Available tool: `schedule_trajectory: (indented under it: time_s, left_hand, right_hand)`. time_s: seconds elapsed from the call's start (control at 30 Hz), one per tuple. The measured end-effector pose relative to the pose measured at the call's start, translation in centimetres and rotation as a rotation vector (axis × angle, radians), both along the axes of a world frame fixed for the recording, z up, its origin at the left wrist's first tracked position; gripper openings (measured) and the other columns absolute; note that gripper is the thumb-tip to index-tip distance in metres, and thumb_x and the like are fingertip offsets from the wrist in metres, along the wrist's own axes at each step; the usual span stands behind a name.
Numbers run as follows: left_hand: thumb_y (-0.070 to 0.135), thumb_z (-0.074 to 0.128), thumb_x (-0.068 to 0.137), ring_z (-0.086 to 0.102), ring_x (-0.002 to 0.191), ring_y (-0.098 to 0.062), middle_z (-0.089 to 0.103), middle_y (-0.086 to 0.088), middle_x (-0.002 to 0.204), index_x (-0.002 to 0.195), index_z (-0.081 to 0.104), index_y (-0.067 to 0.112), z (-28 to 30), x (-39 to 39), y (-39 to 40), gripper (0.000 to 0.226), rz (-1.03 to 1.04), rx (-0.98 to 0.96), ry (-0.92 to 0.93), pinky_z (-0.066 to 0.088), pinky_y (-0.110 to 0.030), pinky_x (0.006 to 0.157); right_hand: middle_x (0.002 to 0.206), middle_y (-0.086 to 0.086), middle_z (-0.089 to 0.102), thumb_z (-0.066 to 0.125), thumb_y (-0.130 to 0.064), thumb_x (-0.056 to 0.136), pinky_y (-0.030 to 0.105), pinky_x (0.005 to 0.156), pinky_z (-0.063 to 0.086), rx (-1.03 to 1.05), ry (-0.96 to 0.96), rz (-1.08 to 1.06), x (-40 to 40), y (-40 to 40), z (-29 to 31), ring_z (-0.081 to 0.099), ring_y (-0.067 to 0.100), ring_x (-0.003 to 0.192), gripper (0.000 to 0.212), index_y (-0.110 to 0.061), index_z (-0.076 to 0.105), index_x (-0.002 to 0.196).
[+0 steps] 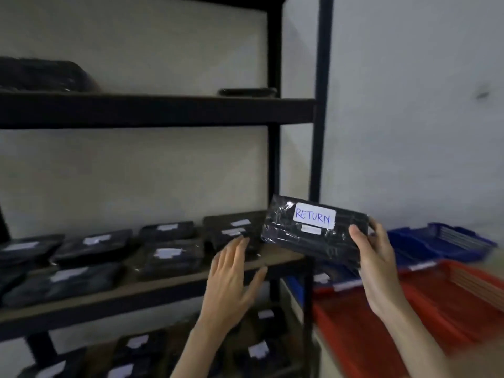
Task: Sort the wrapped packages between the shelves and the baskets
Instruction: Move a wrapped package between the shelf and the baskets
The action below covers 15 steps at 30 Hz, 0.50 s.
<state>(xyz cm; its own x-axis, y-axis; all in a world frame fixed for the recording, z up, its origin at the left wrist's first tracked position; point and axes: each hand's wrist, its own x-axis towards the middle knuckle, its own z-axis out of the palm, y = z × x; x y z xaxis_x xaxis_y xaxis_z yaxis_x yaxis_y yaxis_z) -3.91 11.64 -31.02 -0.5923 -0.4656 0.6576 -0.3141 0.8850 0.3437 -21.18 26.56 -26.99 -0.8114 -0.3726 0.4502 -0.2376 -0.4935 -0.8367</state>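
right hand (377, 257) grips RETURN package (313, 231), long axis sideways, label facing camera | left hand (231, 274) spread, empty

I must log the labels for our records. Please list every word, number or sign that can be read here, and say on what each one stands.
"RETURN": blue handwriting on the white label of the black wrapped package held in the right hand.
Small label below it: too blurred to read.
White labels on the packages on the middle shelf and the lower shelf: too blurred to read.
Labels on the basket rims: unreadable.
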Motion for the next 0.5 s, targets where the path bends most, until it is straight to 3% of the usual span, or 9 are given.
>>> schedule_trajectory:
  time_s: [0.1, 0.2, 0.3, 0.43, 0.5]
  left_hand:
    - [0.07, 0.014, 0.078, 0.026, 0.138, -0.012, 0.028, 0.004, 0.149, 0.143, 0.025, 0.021, -3.6, -5.0, 3.5, 0.082, -0.041, 0.083, -0.08, 0.013, -0.02, 0.11]
    - [0.068, 0.012, 0.079, 0.029, 0.135, -0.01, 0.032, 0.006, 0.147, 0.141, 0.026, 0.024, -6.1, -9.2, 6.1, 0.078, -0.089, 0.121, -0.154, 0.021, -0.023, 0.11]
    - [0.065, 0.01, 0.08, 0.03, 0.135, -0.012, 0.032, 0.006, 0.146, 0.141, 0.026, 0.024, -7.9, -12.9, 7.7, 0.075, -0.127, 0.127, -0.224, 0.023, -0.026, 0.11]
    - [0.056, 0.025, 0.09, 0.031, 0.133, -0.011, 0.033, 0.007, 0.143, 0.138, 0.028, 0.024, -9.9, -17.7, 8.0, 0.058, -0.186, 0.158, -0.302, 0.024, -0.028, 0.111]
    - [0.049, 0.035, 0.093, 0.032, 0.132, -0.011, 0.033, 0.006, 0.142, 0.137, 0.028, 0.023, -10.9, -19.9, 7.4, 0.051, -0.191, 0.197, -0.32, 0.025, -0.029, 0.112]
  right_hand:
    - [0.095, 0.0, 0.067, 0.053, -0.015, 0.092, 0.028, 0.079, 0.054, 0.054, -0.048, -0.075, -4.0, 4.5, -2.6, 0.065, 0.011, 0.087, 0.026, -0.019, 0.051, 0.118]
    - [0.101, -0.001, 0.067, 0.052, -0.015, 0.093, 0.03, 0.082, 0.053, 0.087, -0.115, -0.151, -7.4, 7.8, -4.6, 0.064, 0.015, 0.094, 0.029, -0.017, 0.051, 0.121]
    - [0.109, 0.004, 0.065, 0.053, -0.016, 0.093, 0.04, 0.089, 0.05, 0.135, -0.164, -0.244, -10.6, 9.6, -6.7, 0.062, 0.023, 0.103, 0.028, -0.021, 0.051, 0.12]
    - [0.108, 0.007, 0.062, 0.051, -0.015, 0.094, 0.031, 0.076, 0.05, 0.175, -0.276, -0.314, -14.6, 9.1, -9.7, 0.06, 0.025, 0.099, 0.027, -0.016, 0.045, 0.12]
    - [0.111, 0.012, 0.059, 0.052, -0.016, 0.093, 0.034, 0.077, 0.05, 0.17, -0.38, -0.333, -16.5, 8.0, -11.1, 0.06, 0.026, 0.098, 0.028, -0.013, 0.041, 0.119]
